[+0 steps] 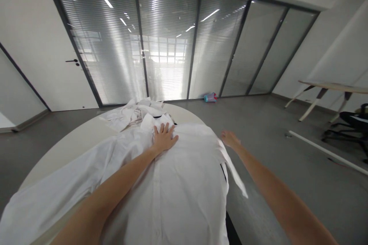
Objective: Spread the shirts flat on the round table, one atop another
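Observation:
A white button-up shirt lies spread over a pale round table, its collar pointing away from me. My left hand presses flat on the shirt near the collar, fingers spread. My right hand reaches out at the shirt's right shoulder edge, where the sleeve hangs off the table; whether it pinches the fabric I cannot tell. The left sleeve stretches toward me on the left.
A heap of more white garments lies at the table's far side. Beyond is grey floor, a glass wall with blinds, a white door, a small coloured object on the floor, a second table and a black chair at right.

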The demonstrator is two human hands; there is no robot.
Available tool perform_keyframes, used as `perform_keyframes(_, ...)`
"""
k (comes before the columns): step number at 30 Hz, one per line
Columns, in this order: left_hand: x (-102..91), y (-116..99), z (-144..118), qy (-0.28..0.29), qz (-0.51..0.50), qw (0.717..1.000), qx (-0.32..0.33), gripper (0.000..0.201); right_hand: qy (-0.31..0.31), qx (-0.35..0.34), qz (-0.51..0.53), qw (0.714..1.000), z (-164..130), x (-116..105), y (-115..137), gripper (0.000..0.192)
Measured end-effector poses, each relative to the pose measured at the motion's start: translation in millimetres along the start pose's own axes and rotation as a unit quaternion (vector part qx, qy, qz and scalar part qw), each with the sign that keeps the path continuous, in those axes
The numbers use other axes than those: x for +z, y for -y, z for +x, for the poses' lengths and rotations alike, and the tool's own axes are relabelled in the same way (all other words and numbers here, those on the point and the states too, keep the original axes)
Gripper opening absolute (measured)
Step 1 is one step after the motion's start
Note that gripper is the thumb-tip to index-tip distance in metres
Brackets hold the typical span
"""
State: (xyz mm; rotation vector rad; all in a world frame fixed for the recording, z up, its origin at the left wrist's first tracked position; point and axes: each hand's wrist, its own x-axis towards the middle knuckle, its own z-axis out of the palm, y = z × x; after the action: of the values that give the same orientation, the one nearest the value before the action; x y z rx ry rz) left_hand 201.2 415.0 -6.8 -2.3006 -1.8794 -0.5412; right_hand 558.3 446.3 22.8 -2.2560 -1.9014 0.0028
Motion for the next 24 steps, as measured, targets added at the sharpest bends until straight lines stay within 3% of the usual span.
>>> perform_keyframes(2,1.2,-1,0,-0.006,-0.003,1.000,0.004,0.066,-0.023,-0.046,0.034,0.998,-7,-1,39,0.040)
perform_keyframes(6,-0.8,-1,3,-0.020,-0.031,0.999,0.001,0.066,-0.065,-0.224,0.100,0.967,-41,-5,114,0.047)
perform_keyframes(8,-5.9,4,2,-0.015,-0.059,0.998,0.000,0.062,-0.045,-0.253,0.061,0.964,-60,3,139,0.051)
perform_keyframes(11,-20.7,24,-9,0.005,-0.070,0.997,0.033,0.055,0.003,-0.233,-0.007,0.972,-73,22,155,0.062)
perform_keyframes(14,-47.0,58,-37,0.024,-0.029,0.993,0.114,0.054,0.028,-0.220,-0.028,0.975,-70,33,156,0.066)
perform_keyframes(16,-70.7,85,-64,0.031,0.000,0.992,0.125,0.055,0.029,-0.216,-0.028,0.976,-66,34,156,0.067)
perform_keyframes(21,-132.3,175,-148,0.031,0.009,0.998,-0.049,0.057,0.033,-0.212,-0.033,0.976,-63,34,157,0.066)
perform_keyframes(24,-154.0,233,-212,0.023,-0.035,0.987,-0.154,0.052,0.029,-0.210,-0.038,0.977,-61,38,157,0.067)
